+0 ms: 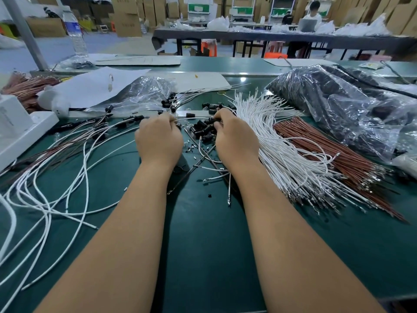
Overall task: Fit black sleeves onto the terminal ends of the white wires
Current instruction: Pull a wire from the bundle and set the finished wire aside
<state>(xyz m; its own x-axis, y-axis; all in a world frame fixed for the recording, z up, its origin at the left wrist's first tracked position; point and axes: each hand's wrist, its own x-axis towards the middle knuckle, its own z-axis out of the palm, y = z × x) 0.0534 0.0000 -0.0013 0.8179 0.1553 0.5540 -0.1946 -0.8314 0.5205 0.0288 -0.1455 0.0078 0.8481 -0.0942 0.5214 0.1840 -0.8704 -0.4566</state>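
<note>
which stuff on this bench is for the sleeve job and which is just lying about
For the job: white wires, loose black sleeves, left hand, right hand.

Lying about: brown wires, water bottle, paper sheet.

The surface (203, 245) was dark green. White wires (277, 141) lay beside reddish-brown wires (334, 154). The sleeves (203, 129) were glossy black.
</note>
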